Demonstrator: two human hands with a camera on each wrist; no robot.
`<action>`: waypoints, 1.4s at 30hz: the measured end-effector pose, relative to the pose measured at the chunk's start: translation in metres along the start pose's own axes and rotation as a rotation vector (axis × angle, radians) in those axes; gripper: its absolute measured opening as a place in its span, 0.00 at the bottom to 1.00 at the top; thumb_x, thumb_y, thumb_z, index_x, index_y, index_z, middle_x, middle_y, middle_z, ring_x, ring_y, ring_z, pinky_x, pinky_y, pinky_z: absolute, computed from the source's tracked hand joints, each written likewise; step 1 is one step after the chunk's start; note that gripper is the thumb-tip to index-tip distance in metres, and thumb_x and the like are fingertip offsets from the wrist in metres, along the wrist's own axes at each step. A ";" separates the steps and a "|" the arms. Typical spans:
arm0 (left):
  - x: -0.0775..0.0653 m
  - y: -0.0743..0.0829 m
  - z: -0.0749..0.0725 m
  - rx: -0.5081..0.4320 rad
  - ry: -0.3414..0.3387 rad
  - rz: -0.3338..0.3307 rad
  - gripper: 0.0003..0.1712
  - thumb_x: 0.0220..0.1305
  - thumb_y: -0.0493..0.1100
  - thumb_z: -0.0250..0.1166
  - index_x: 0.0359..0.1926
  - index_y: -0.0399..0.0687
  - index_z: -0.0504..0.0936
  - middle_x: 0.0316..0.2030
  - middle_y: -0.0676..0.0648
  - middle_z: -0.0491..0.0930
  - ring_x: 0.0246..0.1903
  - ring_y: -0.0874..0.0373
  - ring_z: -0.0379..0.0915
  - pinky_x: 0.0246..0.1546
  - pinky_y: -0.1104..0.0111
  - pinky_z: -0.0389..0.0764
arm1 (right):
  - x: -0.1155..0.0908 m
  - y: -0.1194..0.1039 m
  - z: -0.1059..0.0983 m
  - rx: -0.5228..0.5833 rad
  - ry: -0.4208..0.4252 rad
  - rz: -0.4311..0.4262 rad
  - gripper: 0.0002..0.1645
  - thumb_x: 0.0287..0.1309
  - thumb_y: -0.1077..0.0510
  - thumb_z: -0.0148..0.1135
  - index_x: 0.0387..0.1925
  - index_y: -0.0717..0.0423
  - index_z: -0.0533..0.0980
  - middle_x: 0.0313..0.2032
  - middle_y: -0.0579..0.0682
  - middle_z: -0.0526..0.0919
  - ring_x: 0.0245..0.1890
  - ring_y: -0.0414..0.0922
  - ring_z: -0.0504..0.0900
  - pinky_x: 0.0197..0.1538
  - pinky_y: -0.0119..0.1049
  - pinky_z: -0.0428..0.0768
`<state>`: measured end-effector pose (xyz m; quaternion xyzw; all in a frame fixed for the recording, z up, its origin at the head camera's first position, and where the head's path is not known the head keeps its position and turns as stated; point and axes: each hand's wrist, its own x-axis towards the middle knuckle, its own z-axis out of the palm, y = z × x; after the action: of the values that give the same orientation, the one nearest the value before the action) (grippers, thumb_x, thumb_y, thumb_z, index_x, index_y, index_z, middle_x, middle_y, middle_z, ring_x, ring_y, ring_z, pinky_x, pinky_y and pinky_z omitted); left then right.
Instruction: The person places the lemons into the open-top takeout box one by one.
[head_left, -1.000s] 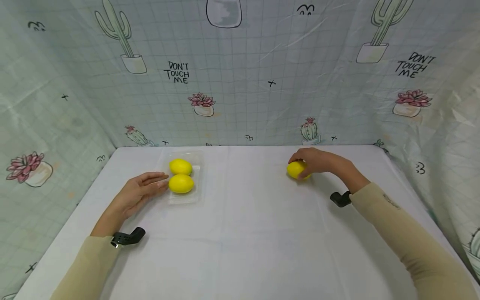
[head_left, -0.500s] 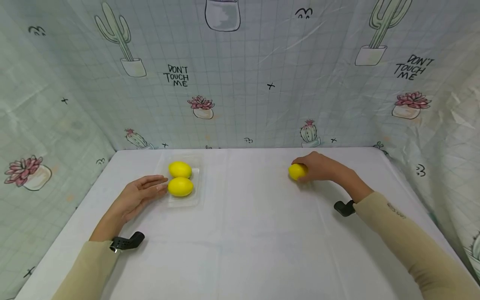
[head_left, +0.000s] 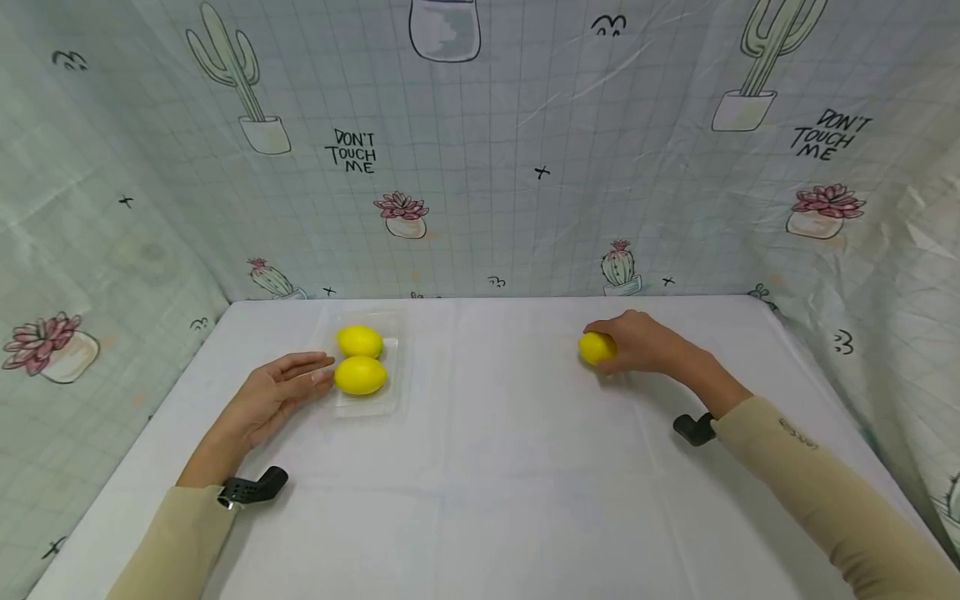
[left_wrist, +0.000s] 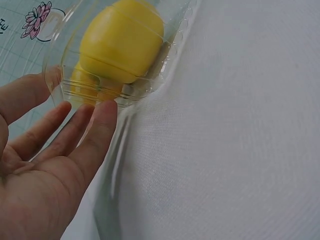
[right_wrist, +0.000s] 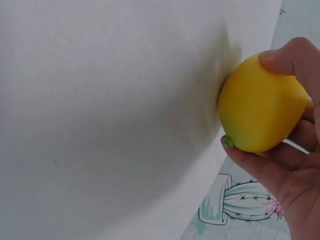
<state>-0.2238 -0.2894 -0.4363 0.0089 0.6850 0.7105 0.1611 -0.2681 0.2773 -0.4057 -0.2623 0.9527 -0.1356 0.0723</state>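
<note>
My right hand [head_left: 643, 343] grips a yellow lemon [head_left: 597, 348] at the right of the table. In the right wrist view the thumb lies on one side of this lemon [right_wrist: 262, 102] and fingers on the other; its green tip shows near one fingertip. Two more lemons sit one behind the other in a clear plastic tray [head_left: 390, 400] on the left: the near lemon [head_left: 360, 377] and the far lemon [head_left: 359, 341]. My left hand [head_left: 273, 396], fingers fairly straight, touches the tray's left edge. The left wrist view shows its fingertips [left_wrist: 106, 112] against the tray wall.
A white cloth covers the table [head_left: 480, 483]. Behind it and along both sides hangs a pale curtain [head_left: 465, 150] printed with cacti. Each wrist wears a black strap device, the left device [head_left: 255, 486] and the right device [head_left: 693, 428].
The right fingers have closed around the lemon, which has shifted very slightly. My left hand stays at the tray's edge. The head view has tipped a little.
</note>
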 end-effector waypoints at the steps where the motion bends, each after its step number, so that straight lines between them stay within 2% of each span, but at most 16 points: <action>1: -0.001 0.000 -0.001 -0.005 -0.002 0.003 0.37 0.72 0.36 0.64 0.74 0.31 0.57 0.68 0.40 0.67 0.55 0.61 0.81 0.62 0.67 0.78 | 0.000 0.000 0.000 0.001 0.002 -0.004 0.31 0.52 0.55 0.74 0.58 0.61 0.80 0.43 0.51 0.86 0.36 0.45 0.77 0.47 0.43 0.85; 5: -0.002 -0.001 -0.002 -0.013 -0.011 0.017 0.36 0.73 0.35 0.62 0.74 0.30 0.56 0.67 0.42 0.67 0.56 0.61 0.80 0.62 0.67 0.77 | -0.003 -0.003 -0.002 0.009 0.027 -0.023 0.32 0.52 0.55 0.76 0.59 0.60 0.80 0.44 0.52 0.87 0.36 0.45 0.77 0.47 0.43 0.85; 11: -0.001 -0.004 -0.003 -0.001 -0.011 0.035 0.36 0.73 0.37 0.63 0.74 0.31 0.57 0.65 0.45 0.70 0.56 0.61 0.80 0.61 0.68 0.78 | -0.004 -0.005 -0.006 0.028 0.121 -0.079 0.32 0.49 0.58 0.77 0.58 0.60 0.81 0.42 0.51 0.87 0.34 0.44 0.77 0.44 0.41 0.84; 19: -0.003 -0.008 -0.002 -0.008 -0.011 0.044 0.35 0.73 0.36 0.62 0.73 0.31 0.58 0.62 0.48 0.73 0.57 0.59 0.80 0.62 0.67 0.77 | -0.001 -0.012 -0.008 0.095 0.185 -0.106 0.32 0.50 0.57 0.78 0.58 0.58 0.80 0.42 0.51 0.87 0.35 0.46 0.77 0.44 0.41 0.83; 23: -0.003 -0.008 -0.002 0.001 -0.009 0.045 0.35 0.73 0.36 0.62 0.73 0.31 0.58 0.62 0.49 0.73 0.57 0.60 0.80 0.62 0.67 0.77 | 0.003 -0.016 -0.008 0.114 0.198 -0.112 0.32 0.51 0.56 0.77 0.59 0.58 0.80 0.44 0.51 0.87 0.35 0.45 0.76 0.42 0.40 0.82; 30: 0.003 -0.006 0.000 0.003 -0.016 0.041 0.37 0.73 0.38 0.63 0.74 0.31 0.56 0.66 0.42 0.68 0.57 0.62 0.79 0.62 0.67 0.77 | 0.011 -0.022 -0.012 0.135 0.232 -0.132 0.31 0.53 0.55 0.77 0.59 0.59 0.80 0.47 0.54 0.87 0.35 0.46 0.77 0.42 0.40 0.83; 35: 0.005 -0.003 0.000 0.010 -0.014 0.042 0.36 0.73 0.37 0.63 0.74 0.32 0.57 0.65 0.44 0.69 0.56 0.61 0.80 0.60 0.69 0.79 | 0.016 -0.028 -0.014 0.171 0.244 -0.133 0.32 0.52 0.54 0.78 0.59 0.58 0.80 0.47 0.52 0.87 0.35 0.46 0.78 0.41 0.40 0.83; 42: 0.000 -0.005 -0.003 0.004 -0.023 0.048 0.36 0.74 0.37 0.62 0.74 0.31 0.57 0.62 0.48 0.71 0.56 0.62 0.80 0.61 0.69 0.78 | 0.025 -0.043 -0.014 0.249 0.252 -0.142 0.34 0.52 0.55 0.78 0.60 0.59 0.79 0.49 0.54 0.87 0.38 0.48 0.81 0.45 0.42 0.85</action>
<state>-0.2230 -0.2924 -0.4413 0.0336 0.6840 0.7127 0.1518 -0.2714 0.2318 -0.3815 -0.2987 0.9092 -0.2890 -0.0255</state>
